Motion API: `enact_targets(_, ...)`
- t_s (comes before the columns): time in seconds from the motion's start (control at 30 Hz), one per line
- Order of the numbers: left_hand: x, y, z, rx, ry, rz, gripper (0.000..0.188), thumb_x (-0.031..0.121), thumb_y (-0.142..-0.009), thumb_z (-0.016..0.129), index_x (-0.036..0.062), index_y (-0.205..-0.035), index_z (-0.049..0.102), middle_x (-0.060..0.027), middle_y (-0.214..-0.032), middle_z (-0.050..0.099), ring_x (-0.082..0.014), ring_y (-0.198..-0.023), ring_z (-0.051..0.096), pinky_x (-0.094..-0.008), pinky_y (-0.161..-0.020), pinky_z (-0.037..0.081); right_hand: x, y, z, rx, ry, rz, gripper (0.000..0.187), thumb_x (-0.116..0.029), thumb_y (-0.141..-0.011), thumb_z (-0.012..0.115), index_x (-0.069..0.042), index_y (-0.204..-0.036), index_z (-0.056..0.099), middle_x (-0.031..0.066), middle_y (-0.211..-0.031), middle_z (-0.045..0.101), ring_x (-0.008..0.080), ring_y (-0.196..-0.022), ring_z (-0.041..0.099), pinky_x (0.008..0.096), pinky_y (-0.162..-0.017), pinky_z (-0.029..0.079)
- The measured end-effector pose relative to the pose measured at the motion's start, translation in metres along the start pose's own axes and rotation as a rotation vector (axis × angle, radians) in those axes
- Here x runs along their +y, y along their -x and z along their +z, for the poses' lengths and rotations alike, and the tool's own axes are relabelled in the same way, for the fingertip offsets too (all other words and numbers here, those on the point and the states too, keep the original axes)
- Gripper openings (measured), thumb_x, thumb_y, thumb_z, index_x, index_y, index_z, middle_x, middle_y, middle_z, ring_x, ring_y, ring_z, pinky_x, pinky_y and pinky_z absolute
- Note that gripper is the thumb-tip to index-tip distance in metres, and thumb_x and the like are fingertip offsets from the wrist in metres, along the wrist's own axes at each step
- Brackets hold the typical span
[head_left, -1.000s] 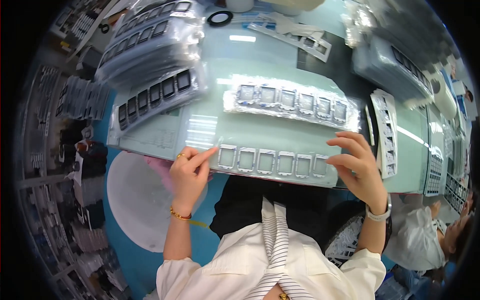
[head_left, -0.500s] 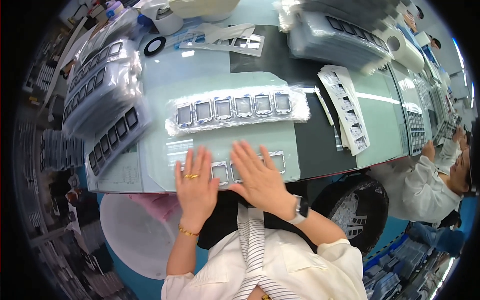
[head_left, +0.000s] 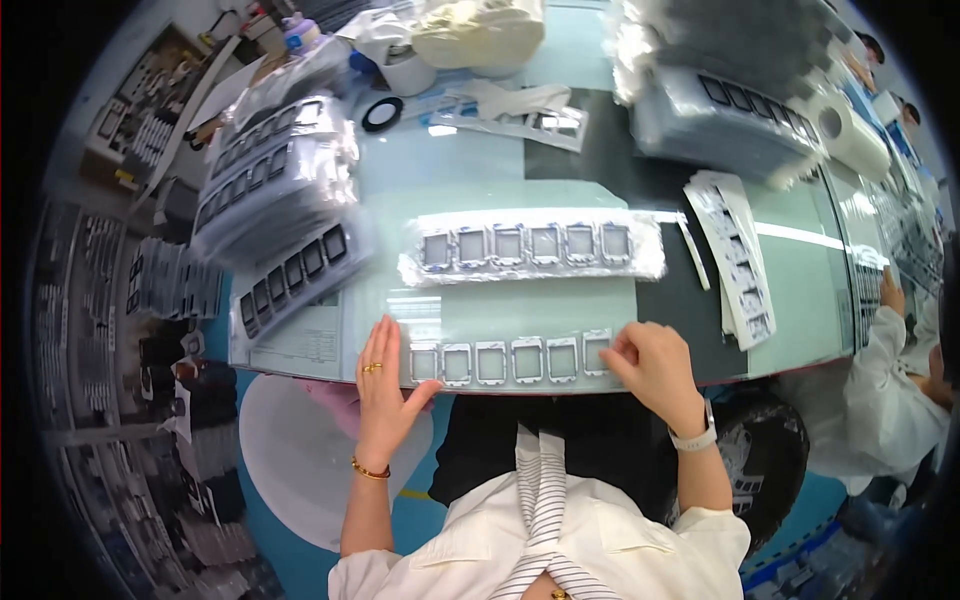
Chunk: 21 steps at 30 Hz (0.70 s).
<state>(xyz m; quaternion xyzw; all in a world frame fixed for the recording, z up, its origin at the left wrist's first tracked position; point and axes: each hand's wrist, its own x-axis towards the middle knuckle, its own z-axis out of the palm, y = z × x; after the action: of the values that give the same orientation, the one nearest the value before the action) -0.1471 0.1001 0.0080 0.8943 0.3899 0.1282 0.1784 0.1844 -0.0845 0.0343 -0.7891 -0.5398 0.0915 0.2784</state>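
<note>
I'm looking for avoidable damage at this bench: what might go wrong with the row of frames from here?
The row of frames lies close to the table's front edge, so a snag by the right hand at its right end might drag it over.
Both hands are bare, so they may leave smudges.
The ring on the left hand could scratch if it brushes the frames.

The table (head_left: 540, 305) over there is a pale milky green, with a charcoal panel (head_left: 690, 340). Its front row of frames (head_left: 514, 360) is silvery white, flecked with blue. I see a cream shirt (head_left: 450, 560), a scarf (head_left: 541, 505) striped dark on white, a white watch strap (head_left: 693, 440), a gold ring (head_left: 373, 367), pink cloth (head_left: 338, 405), a white tub (head_left: 300, 465) and turquoise-blue flooring (head_left: 405, 515).
</note>
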Motion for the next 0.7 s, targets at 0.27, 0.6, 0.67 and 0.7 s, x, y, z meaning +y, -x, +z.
enact_targets(0.27,0.001,-0.024,-0.024,-0.066,0.208,-0.044,0.098,0.021,-0.079,0.089,0.0036,-0.161,0.038,-0.0097,-0.126,0.067,-0.0243,-0.119,0.061,-0.0401,-0.107,0.043,-0.018,0.007,-0.011,0.287,-0.629,-0.140,0.009,0.005,-0.094,0.068,0.000,-0.092,0.061,0.0076,-0.075,0.071,0.0114,-0.056,0.062,0.0246,-0.052,0.049)
enact_targets(0.6,0.006,-0.135,-0.001,0.310,0.758,-0.165,0.054,0.000,-0.094,0.073,0.0021,-0.144,0.052,0.0006,-0.082,0.068,-0.0045,-0.074,0.059,-0.0219,-0.068,0.048,0.055,-0.088,0.018,0.350,-0.828,0.273,0.015,-0.010,-0.101,0.070,-0.003,-0.093,0.059,-0.0009,-0.069,0.060,0.0022,-0.050,0.049,0.0204,-0.043,0.034)
enact_targets(0.67,0.004,-0.143,0.007,0.289,0.613,-0.180,0.051,0.003,-0.094,0.073,0.0016,-0.142,0.054,0.0004,-0.080,0.067,-0.0054,-0.072,0.058,-0.0226,-0.067,0.047,0.057,-0.090,0.023,0.320,-0.747,0.287,0.015,-0.009,-0.100,0.071,-0.003,-0.093,0.059,-0.0023,-0.067,0.058,0.0024,-0.049,0.047,0.0213,-0.043,0.032)
enact_targets(0.7,0.002,-0.145,0.009,0.286,0.614,-0.178,0.051,0.003,-0.094,0.073,0.0016,-0.142,0.054,0.0004,-0.080,0.067,-0.0054,-0.072,0.058,-0.0226,-0.067,0.047,0.059,-0.089,0.022,0.334,-0.757,0.283,0.015,-0.008,-0.101,0.070,-0.003,-0.093,0.059,-0.0025,-0.066,0.058,0.0028,-0.049,0.048,0.0213,-0.043,0.032)
